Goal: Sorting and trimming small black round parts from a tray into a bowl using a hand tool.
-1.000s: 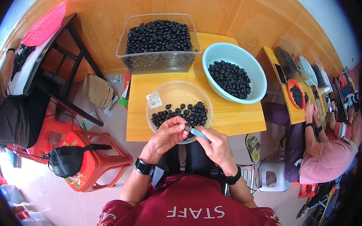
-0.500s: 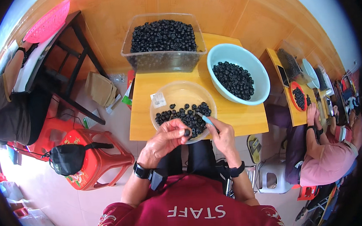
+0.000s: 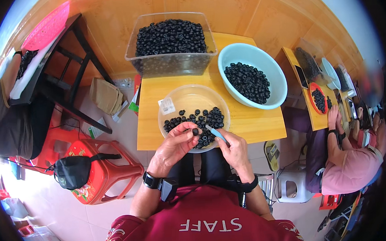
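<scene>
Left grip (image 3: 177, 145) pinching a rounded black piece (image 3: 195, 132), right grip (image 3: 234, 150) pinching a slim light-blue-handled tool (image 3: 218, 133); near both, we log a round translucent plastic tub (image 3: 192, 96).

The piece (image 3: 195, 132) is black, the tool handle (image 3: 217, 133) blue, the basin (image 3: 244, 53) aqua, the stool (image 3: 99, 168) patterned red.

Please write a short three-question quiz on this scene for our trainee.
1. What does the right grip hold?
2. True or false: the left grip is empty.
3. Fill in: the pale-blue basin stands to the ___ of the rectangular clear bin, as the person sees it.

Key:
1. A blue-handled tool.
2. False; it holds a small black piece.
3. Right.
</scene>
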`<state>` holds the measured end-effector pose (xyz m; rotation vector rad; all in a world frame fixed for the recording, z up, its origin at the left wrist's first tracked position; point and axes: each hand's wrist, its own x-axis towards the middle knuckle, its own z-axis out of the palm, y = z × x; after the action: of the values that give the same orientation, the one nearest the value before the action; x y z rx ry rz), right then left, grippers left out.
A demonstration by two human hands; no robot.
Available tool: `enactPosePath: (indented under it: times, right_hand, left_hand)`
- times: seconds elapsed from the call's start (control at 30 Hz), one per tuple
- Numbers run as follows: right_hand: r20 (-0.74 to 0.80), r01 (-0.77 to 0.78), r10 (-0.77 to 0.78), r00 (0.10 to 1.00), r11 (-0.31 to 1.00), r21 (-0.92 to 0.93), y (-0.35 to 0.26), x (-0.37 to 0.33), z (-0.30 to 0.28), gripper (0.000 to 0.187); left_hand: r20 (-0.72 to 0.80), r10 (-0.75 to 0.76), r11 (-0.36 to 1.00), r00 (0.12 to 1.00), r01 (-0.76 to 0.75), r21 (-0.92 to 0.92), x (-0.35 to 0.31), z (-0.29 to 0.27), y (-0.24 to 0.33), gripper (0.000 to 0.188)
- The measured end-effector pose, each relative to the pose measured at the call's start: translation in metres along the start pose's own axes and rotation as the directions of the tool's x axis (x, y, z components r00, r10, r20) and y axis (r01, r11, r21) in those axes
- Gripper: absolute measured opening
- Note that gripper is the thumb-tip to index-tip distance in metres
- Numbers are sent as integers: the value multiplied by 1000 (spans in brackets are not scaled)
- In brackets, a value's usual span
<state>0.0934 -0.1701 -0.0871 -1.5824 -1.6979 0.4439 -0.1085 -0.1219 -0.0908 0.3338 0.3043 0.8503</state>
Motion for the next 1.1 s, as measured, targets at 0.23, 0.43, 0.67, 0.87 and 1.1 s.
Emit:
enactPosePath:
  times: [0.23, 0.43, 0.67, 0.87, 1.1]
  right_hand:
    - [-30, 47, -47, 998, 999, 18, 9, -7, 5, 19]
    - [-23, -11, 13, 1000, 995, 95, 6, -18, -5, 18]
    - [-137, -44, 68, 988, 984, 171, 20, -41, -22, 20]
    - [-109, -120, 132, 985, 987, 111, 31, -52, -29, 20]
    - [-168, -112, 144, 975, 976, 188, 29, -56, -24, 21]
  left_hand:
    - [-169, 117, 974, 979, -80, 211, 9, 0, -5, 18]
    - [-201, 75, 962, 977, -17, 273, 32, -4, 6, 12]
    - [-153, 69, 801, 986, 37, 598, 89, 85, 4, 13]
    - [159, -60, 713, 986, -69, 698, 181, 126, -2, 48]
    - [18, 16, 604, 1000, -24, 797, 135, 101, 21, 44]
